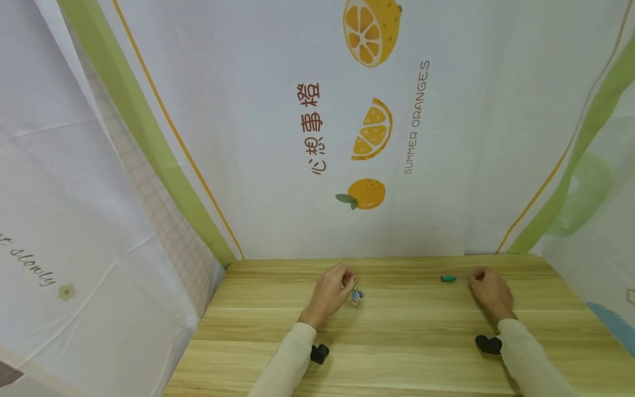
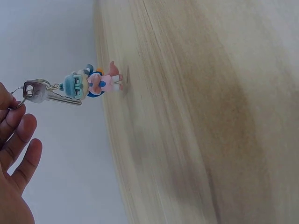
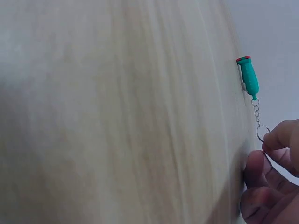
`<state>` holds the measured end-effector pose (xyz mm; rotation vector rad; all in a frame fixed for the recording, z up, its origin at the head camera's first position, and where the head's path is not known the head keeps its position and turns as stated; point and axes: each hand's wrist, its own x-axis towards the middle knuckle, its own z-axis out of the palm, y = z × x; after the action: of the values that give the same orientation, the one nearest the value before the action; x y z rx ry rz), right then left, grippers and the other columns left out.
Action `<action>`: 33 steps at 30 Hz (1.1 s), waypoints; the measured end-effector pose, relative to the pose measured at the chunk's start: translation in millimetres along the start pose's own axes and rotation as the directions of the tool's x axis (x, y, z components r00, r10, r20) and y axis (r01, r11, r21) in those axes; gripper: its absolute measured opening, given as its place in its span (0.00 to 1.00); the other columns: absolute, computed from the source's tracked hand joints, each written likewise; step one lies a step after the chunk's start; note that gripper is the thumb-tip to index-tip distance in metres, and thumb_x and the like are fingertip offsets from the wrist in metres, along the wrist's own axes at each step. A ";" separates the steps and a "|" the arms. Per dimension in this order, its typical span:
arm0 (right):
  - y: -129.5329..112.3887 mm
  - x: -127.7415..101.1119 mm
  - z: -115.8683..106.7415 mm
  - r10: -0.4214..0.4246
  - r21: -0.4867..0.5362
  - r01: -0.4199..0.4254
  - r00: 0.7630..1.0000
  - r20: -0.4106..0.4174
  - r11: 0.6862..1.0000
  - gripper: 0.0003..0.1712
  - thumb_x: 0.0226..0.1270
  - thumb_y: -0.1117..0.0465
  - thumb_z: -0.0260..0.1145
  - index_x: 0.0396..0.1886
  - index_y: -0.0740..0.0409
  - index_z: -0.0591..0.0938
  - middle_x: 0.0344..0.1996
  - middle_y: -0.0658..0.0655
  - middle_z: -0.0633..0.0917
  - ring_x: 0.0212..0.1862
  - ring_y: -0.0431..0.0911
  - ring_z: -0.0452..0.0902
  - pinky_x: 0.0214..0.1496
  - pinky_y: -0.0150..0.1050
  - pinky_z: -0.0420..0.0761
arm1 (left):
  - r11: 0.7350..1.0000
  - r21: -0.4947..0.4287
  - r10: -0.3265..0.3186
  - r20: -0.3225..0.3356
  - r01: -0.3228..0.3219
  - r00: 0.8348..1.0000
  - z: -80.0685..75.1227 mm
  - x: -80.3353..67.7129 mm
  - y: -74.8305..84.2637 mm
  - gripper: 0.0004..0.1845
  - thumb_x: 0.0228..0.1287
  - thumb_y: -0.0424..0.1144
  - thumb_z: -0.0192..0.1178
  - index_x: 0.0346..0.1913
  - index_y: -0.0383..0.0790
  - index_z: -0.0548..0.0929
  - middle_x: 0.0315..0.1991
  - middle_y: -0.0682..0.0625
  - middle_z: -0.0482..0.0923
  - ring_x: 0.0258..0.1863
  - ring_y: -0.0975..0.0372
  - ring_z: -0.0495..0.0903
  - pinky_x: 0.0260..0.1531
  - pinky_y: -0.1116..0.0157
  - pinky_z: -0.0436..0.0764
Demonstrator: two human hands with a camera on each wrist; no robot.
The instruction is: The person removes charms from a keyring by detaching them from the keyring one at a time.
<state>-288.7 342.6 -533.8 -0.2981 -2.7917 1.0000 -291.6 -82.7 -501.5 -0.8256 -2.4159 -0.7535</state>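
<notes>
My left hand [image 1: 333, 288] pinches a metal ring from which a key [image 2: 39, 92] and a small figure charm [image 2: 91, 82] hang. The figure has a teal head and a pink-and-white body, its feet close over the tabletop in the left wrist view. Farther right, my right hand [image 1: 491, 289] pinches a split ring [image 3: 262, 134] between thumb and finger. A short chain [image 3: 256, 112] joins that ring to a green keychain piece [image 3: 249, 77] with a red-edged end, which lies on the table near its far edge.
The wood-grain table [image 1: 397, 342] ends at a white cloth [image 1: 268, 138] printed with oranges. Another pale cloth [image 1: 74, 220] hangs at the left. Black wrist mounts [image 1: 319, 353] sit by both cuffs.
</notes>
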 end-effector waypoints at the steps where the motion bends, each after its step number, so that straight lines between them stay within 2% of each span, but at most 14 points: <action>1: 0.9 0.4 -0.1 0.005 -0.002 -0.005 1.000 0.000 1.000 0.17 0.77 0.56 0.56 0.48 0.66 0.81 0.41 0.69 0.85 0.38 0.57 0.82 0.29 0.41 0.72 | 1.000 -0.001 0.001 0.000 -0.001 1.000 0.1 0.0 0.1 0.05 0.79 0.37 0.63 0.45 0.43 0.88 0.35 0.55 0.84 0.31 0.69 0.79 0.31 0.75 0.78; 10: 1.7 0.8 0.2 -0.002 -0.003 0.002 1.000 0.005 1.000 0.17 0.78 0.57 0.56 0.48 0.68 0.80 0.40 0.70 0.85 0.37 0.56 0.82 0.29 0.41 0.74 | 1.000 -0.006 0.002 -0.002 -0.002 1.000 1.3 -1.2 -1.2 0.04 0.79 0.37 0.63 0.45 0.43 0.88 0.35 0.56 0.83 0.31 0.69 0.78 0.31 0.74 0.77; 16: -3.4 -0.4 9.3 -0.031 0.005 0.031 0.999 0.007 1.000 0.21 0.78 0.56 0.55 0.53 0.70 0.80 0.46 0.71 0.86 0.42 0.59 0.83 0.33 0.44 0.78 | 1.000 -0.015 -0.007 0.006 0.007 1.000 1.5 -1.4 -1.0 0.05 0.80 0.38 0.61 0.45 0.44 0.87 0.36 0.56 0.83 0.30 0.70 0.76 0.29 0.75 0.75; 19: -12.7 -1.6 15.8 -0.068 0.014 0.068 0.998 0.014 0.998 0.22 0.80 0.55 0.54 0.57 0.70 0.81 0.50 0.71 0.86 0.45 0.60 0.84 0.36 0.47 0.81 | 1.000 -0.010 -0.011 0.012 0.011 1.000 1.9 -1.1 -1.0 0.06 0.81 0.38 0.60 0.46 0.43 0.87 0.37 0.55 0.84 0.31 0.70 0.76 0.29 0.75 0.75; 22: -25.7 -2.7 23.3 -0.126 0.037 0.125 0.992 0.033 0.992 0.21 0.81 0.56 0.55 0.58 0.69 0.81 0.51 0.71 0.86 0.43 0.58 0.84 0.34 0.45 0.81 | 1.000 -0.011 -0.014 0.015 0.014 1.000 2.0 -0.4 -0.4 0.06 0.82 0.39 0.60 0.47 0.43 0.87 0.38 0.55 0.84 0.31 0.69 0.78 0.30 0.75 0.76; 25: -39.6 -3.9 31.9 -0.189 0.046 0.187 0.981 0.040 0.981 0.19 0.81 0.57 0.57 0.56 0.67 0.82 0.52 0.69 0.86 0.41 0.55 0.84 0.33 0.42 0.79 | 1.000 -0.016 -0.016 0.019 0.016 1.000 2.0 0.4 0.8 0.07 0.81 0.39 0.60 0.47 0.43 0.87 0.39 0.54 0.85 0.31 0.68 0.79 0.30 0.74 0.77; 30: -64.0 -6.5 46.4 -0.271 0.072 0.267 0.962 0.040 0.961 0.16 0.81 0.58 0.58 0.54 0.64 0.84 0.51 0.66 0.87 0.46 0.56 0.85 0.40 0.46 0.82 | 1.000 -0.009 0.010 0.024 -0.009 1.000 3.2 1.2 2.6 0.06 0.81 0.38 0.60 0.48 0.42 0.86 0.40 0.53 0.85 0.32 0.68 0.80 0.32 0.74 0.79; 33: -78.6 -7.6 56.3 -0.314 0.102 0.309 0.949 0.039 0.946 0.12 0.81 0.60 0.61 0.51 0.62 0.85 0.49 0.64 0.88 0.42 0.52 0.83 0.41 0.45 0.82 | 1.000 -0.008 0.023 0.022 -0.023 1.000 4.6 1.8 2.9 0.06 0.81 0.38 0.60 0.48 0.41 0.86 0.40 0.53 0.85 0.32 0.68 0.81 0.32 0.74 0.80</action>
<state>-304.0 247.1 -527.1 0.1822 -2.7095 1.0688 -292.1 -77.1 -502.9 -0.8671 -2.4203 -0.7492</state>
